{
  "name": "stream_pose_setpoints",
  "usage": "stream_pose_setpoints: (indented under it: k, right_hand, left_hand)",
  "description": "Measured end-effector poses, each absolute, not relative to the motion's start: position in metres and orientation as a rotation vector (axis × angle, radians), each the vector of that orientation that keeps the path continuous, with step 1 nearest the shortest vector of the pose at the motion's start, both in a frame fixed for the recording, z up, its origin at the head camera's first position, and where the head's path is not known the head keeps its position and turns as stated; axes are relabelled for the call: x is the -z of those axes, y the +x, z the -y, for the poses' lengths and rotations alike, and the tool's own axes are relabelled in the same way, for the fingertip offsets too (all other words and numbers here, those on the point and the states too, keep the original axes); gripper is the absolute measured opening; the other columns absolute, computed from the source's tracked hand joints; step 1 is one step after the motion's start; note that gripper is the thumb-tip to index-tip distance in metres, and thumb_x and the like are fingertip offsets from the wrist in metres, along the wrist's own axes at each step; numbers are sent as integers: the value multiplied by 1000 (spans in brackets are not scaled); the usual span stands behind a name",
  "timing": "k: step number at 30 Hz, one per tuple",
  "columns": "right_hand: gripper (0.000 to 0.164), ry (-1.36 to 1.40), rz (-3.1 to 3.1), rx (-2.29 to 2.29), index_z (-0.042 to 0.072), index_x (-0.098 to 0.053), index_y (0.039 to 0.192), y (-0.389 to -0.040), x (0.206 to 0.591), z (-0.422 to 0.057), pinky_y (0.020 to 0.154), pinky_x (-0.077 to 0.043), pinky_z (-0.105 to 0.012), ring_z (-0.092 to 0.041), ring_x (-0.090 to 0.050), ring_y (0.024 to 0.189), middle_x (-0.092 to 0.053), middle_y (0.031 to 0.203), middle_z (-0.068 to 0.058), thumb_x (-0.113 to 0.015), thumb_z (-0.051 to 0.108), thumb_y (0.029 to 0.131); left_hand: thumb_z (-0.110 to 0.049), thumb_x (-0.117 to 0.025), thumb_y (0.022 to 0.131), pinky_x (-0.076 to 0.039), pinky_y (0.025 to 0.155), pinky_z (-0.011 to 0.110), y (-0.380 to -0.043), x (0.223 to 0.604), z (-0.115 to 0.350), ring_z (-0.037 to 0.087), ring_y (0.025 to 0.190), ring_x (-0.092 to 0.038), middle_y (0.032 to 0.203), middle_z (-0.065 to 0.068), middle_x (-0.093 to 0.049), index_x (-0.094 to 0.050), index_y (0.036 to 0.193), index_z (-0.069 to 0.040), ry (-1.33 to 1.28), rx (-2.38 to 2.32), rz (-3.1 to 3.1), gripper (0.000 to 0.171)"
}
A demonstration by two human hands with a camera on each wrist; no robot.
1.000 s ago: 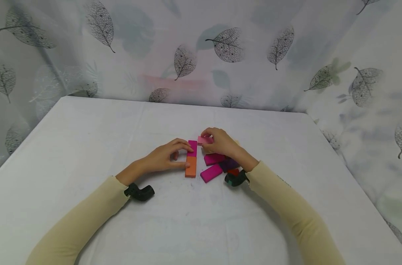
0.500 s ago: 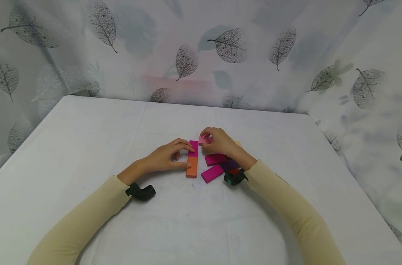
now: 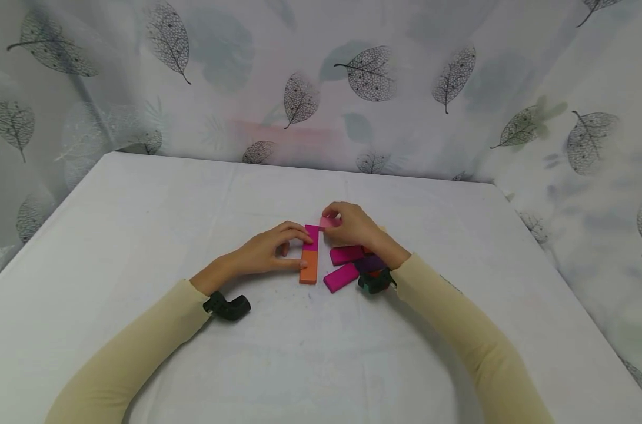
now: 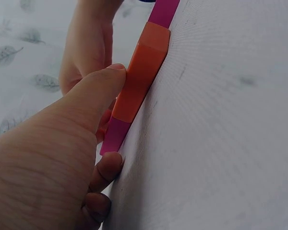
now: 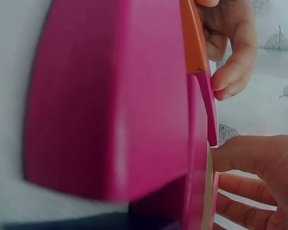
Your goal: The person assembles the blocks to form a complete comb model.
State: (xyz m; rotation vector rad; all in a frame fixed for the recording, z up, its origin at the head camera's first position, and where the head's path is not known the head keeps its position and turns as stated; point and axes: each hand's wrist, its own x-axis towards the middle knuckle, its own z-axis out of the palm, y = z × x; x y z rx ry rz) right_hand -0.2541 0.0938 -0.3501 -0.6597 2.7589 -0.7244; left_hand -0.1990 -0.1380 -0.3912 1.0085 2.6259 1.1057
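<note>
In the head view, an orange block and a magenta block lie end to end in a straight row on the table. My left hand rests against this row from the left. Its thumb presses the orange block and its index finger touches the magenta one, as the left wrist view also shows with the orange block beside the thumb. At the row's far end my right hand pinches a pink block between thumb and fingers, close to the magenta block's far corner. Fingers partly cover the pink block.
Right of the row lies a loose pile: two magenta blocks, a purple block, and orange, red and cream pieces partly under my right wrist. A magenta block fills much of the right wrist view. Leaf-print cloth hangs behind the white table.
The pink block has turned slightly in my right hand, which stays near the row's far end. My left hand holds its place on the orange and magenta blocks. The head view shifts slightly.
</note>
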Motion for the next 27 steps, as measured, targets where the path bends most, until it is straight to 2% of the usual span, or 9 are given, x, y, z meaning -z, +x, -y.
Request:
stream_pose_setpoints:
  k: [15,27]
  right_hand:
    - [37,-706,-2779,779,1,-62,120,-263,351,-91,88,-50,-39,-29,-58,103,-64,115,-16,-71,18,89]
    - [35,-719,-2764,828,0,-62,121,-267,352,-89,86,-51,-37,-29,-59,100,-64,116,-16,-70,17,90]
  left_hand:
    - [-37,-76,84,-43,68,26,-200,391,137,12,82,-52,136,-2,-48,-61,128,-21,996,-1097,-2626,49]
    - [-37,-75,85,-43,68,26,-200,390,138,12,82,-51,136,-2,-48,-61,128,-21,996,-1093,-2619,48]
